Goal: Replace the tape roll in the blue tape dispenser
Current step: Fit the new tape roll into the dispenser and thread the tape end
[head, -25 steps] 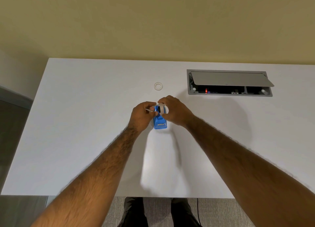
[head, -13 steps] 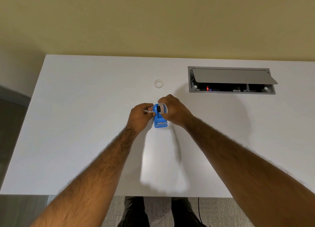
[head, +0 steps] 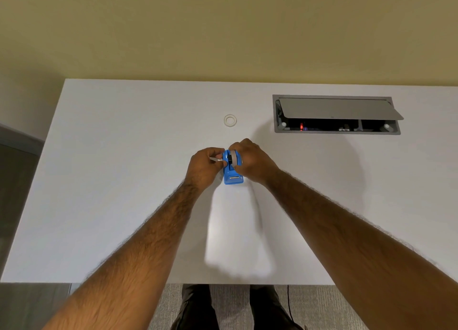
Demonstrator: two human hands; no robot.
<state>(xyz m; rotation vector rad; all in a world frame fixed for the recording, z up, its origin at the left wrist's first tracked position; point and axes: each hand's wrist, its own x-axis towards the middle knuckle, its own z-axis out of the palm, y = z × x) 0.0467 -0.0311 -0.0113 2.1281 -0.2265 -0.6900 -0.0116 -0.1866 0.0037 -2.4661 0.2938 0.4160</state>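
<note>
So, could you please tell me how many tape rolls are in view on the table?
2. One tape roll sits in the blue dispenser, partly hidden between both hands. The other, a pale ring, lies flat on the table farther back, untouched.

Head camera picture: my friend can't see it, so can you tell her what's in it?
Two bare hands work on a blue tape dispenser standing on a white table: the left hand pinches something small and pale at its side, and the right hand grips the roll end. Farther back lie a small tape ring and an open grey cable box.
</note>
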